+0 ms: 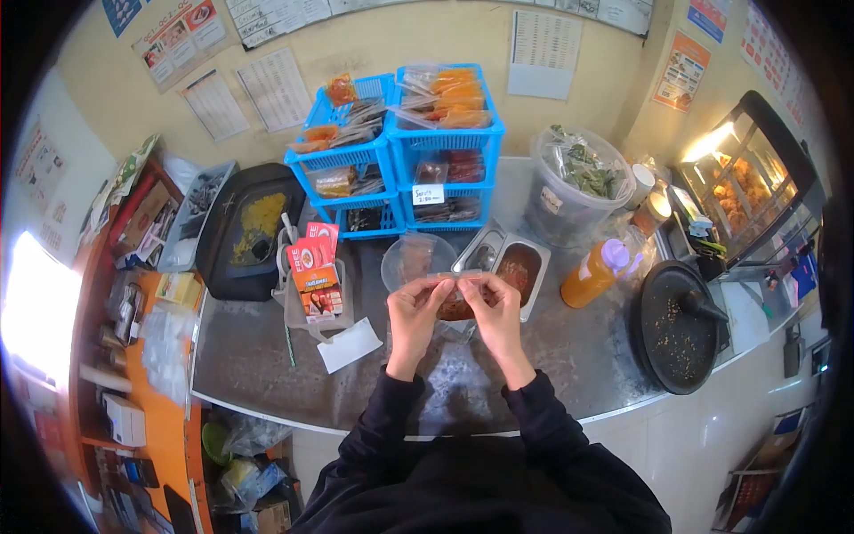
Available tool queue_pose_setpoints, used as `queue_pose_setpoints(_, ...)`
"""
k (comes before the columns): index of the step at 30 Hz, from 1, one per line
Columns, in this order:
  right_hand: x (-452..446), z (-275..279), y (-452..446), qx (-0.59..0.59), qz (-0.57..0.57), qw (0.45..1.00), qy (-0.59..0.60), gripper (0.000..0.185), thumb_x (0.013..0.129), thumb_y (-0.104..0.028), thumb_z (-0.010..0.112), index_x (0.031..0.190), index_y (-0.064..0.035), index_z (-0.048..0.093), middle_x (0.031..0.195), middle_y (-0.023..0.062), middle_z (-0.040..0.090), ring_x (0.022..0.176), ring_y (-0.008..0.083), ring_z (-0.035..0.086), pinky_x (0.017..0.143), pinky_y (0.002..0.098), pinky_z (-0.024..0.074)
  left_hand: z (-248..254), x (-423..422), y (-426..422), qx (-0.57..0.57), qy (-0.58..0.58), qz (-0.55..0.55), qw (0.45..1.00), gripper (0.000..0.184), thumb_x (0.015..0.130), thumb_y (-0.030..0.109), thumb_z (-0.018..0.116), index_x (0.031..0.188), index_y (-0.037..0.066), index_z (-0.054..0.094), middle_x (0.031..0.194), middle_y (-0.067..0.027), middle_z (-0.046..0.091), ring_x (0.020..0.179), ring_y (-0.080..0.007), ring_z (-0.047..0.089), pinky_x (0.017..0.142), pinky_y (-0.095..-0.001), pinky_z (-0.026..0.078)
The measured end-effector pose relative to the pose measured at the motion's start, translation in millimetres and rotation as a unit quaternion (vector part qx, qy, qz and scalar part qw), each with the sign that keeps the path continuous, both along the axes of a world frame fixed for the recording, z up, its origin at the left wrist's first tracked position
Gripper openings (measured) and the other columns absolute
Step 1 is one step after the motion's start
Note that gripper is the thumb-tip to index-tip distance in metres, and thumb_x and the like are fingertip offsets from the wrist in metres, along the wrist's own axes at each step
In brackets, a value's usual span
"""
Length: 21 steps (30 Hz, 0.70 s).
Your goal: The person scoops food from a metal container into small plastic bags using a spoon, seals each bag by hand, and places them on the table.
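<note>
The left hand (414,313) and right hand (495,311) pinch a thin reddish packet (452,277) in closed fingers (441,292) above the grey surface (267,369); left of them, cards (310,255) read "FREE". Beyond the fingers, blue baskets (449,138) bear a label (427,194); posters (178,43) line the cream wall (374,40).

**Lit Cabinet (774,130) Glows at Right**

From here, I see blue baskets (445,138) stacked before the wall (445,40), a clear bucket (559,212) of greenery beside them. An orange bottle (587,278) stands near a black mortar (680,378) and pestle (703,305). Leftward, a dark tray (221,209) carries yellow food (264,216).
</note>
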State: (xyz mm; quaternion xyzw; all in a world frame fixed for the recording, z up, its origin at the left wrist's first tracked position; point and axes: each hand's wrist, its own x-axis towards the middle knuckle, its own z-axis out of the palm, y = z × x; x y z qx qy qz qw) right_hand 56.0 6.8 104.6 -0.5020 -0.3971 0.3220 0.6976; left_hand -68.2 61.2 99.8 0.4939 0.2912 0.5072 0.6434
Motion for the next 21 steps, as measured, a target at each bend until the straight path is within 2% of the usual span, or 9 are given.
queue_pose_setpoints(3, -23.1, -24.3, -14.6, -0.015, -0.016, 0.993, -0.114, 0.015, 0.096, -0.013, 0.071, 0.093, 0.0008, 0.069, 0.088, 0.0015, 0.070, 0.083, 0.0073, 0.058, 0.078, 0.0252, 0.0468, -11.3, -26.7, -22.7, 0.009, 0.122, 0.044, 0.991, 0.016, 0.097, 0.008, 0.071, 0.103, -0.007, 0.073, 0.095, -0.0083, 0.074, 0.086, -0.0116, 0.069, 0.079, -0.0255, 0.055)
queue_pose_setpoints(4, -32.7, -31.3, -22.2, -0.024, -0.009, 0.994, -0.110, 0.015, 0.096, -0.014, 0.071, 0.094, 0.0011, 0.069, 0.088, 0.0021, 0.070, 0.083, 0.0076, 0.058, 0.078, 0.0252, 0.0466, -26.8, -37.0, -29.8, 0.046, 0.159, 0.061, 0.984, 0.018, 0.097, 0.009, 0.071, 0.103, -0.008, 0.072, 0.094, -0.0079, 0.074, 0.084, -0.0113, 0.069, 0.077, -0.0256, 0.055)
queue_pose_setpoints(6, -48.3, -60.8, -39.2, -0.059, 0.008, 0.993, -0.100, 0.016, 0.097, -0.013, 0.069, 0.098, 0.0022, 0.071, 0.090, 0.0038, 0.072, 0.084, 0.0094, 0.063, 0.079, 0.0261, 0.0495, -57.1, -56.1, -52.3, -0.030, 0.165, 0.075, 0.983, 0.019, 0.097, 0.013, 0.071, 0.103, -0.005, 0.074, 0.089, -0.0046, 0.073, 0.083, -0.0092, 0.066, 0.075, -0.0242, 0.053)
queue_pose_setpoints(9, -56.7, -97.3, -71.5, -0.197, 0.139, 0.966, 0.097, 0.018, 0.096, -0.013, 0.071, 0.103, 0.0039, 0.071, 0.091, 0.0068, 0.072, 0.090, 0.0130, 0.066, 0.083, 0.0296, 0.0517, -92.2, -85.7, -84.7, -0.096, 0.185, 0.052, 0.977, 0.022, 0.097, 0.016, 0.071, 0.105, -0.004, 0.076, 0.090, -0.0041, 0.074, 0.085, -0.0092, 0.065, 0.077, -0.0245, 0.052)
queue_pose_setpoints(12, -54.1, -133.3, -98.3, -0.250, 0.190, 0.949, 0.020, 0.020, 0.100, -0.012, 0.066, 0.109, 0.0037, 0.074, 0.099, 0.0077, 0.075, 0.092, 0.0150, 0.070, 0.084, 0.0293, 0.0557, -120.8, -114.1, -108.5, -0.138, 0.180, -0.009, 0.974, 0.025, 0.098, 0.018, 0.071, 0.108, -0.004, 0.077, 0.096, -0.0059, 0.076, 0.087, -0.0100, 0.066, 0.081, -0.0251, 0.052)
queue_pose_setpoints(14, -56.9, -158.5, -111.0, -0.231, 0.206, 0.951, 0.002, 0.021, 0.100, -0.013, 0.066, 0.110, 0.0033, 0.074, 0.100, 0.0083, 0.075, 0.091, 0.0153, 0.070, 0.084, 0.0292, 0.0555, -134.4, -126.5, -119.8, -0.157, 0.177, -0.032, 0.971, 0.026, 0.097, 0.019, 0.072, 0.109, -0.004, 0.077, 0.098, -0.0066, 0.077, 0.087, -0.0097, 0.066, 0.082, -0.0251, 0.052)
queue_pose_setpoints(18, -73.5, -159.5, -105.2, -0.196, 0.196, 0.961, 0.015, 0.019, 0.097, -0.017, 0.070, 0.106, -0.0016, 0.077, 0.095, 0.0111, 0.076, 0.088, 0.0156, 0.070, 0.080, 0.0304, 0.0538, -135.0, -139.5, -116.3, -0.156, 0.210, -0.021, 0.965, 0.024, 0.098, 0.017, 0.070, 0.109, -0.003, 0.077, 0.100, -0.0059, 0.077, 0.090, -0.0108, 0.068, 0.084, -0.0256, 0.052)
queue_pose_setpoints(21, -85.7, -158.5, -82.0, -0.210, 0.180, 0.960, -0.042, 0.023, 0.098, -0.017, 0.070, 0.110, 0.0027, 0.075, 0.095, 0.0084, 0.076, 0.086, 0.0127, 0.068, 0.079, 0.0278, 0.0544, -139.0, -148.4, -96.8, -0.147, 0.236, 0.016, 0.960, 0.024, 0.097, 0.017, 0.071, 0.110, -0.004, 0.076, 0.099, -0.0056, 0.076, 0.091, -0.0105, 0.067, 0.084, -0.0260, 0.052)
